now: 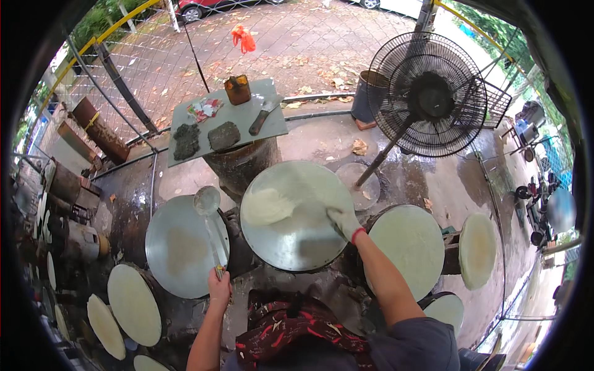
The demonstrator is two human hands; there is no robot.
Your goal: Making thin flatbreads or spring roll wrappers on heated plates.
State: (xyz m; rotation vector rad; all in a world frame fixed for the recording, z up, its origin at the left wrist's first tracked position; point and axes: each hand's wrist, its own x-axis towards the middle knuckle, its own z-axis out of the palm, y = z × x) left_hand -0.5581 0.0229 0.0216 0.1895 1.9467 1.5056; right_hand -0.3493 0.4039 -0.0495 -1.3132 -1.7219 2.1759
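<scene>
My left hand (219,288) grips the handle of a long metal ladle (207,202), its bowl above the far edge of a bare round griddle (185,246) with a brownish patch in its middle. My right hand (344,223), in a whitish glove with a red cuff, is over the right side of the middle round griddle (297,255). Motion blur hides whether its fingers hold anything. Pale batter (267,207) lies thick on this griddle's left part, with a thinner film across the far part. The near part shows shiny metal.
To the right, a pale flatbread sheet (408,250) covers another griddle; a thinner one (477,251) stands beyond. More sheets (134,304) lie left. Ahead, a board (274,123) holds a scraper (261,119), dark pads (224,135) and an amber container (237,89). A pedestal fan (427,95) stands at right.
</scene>
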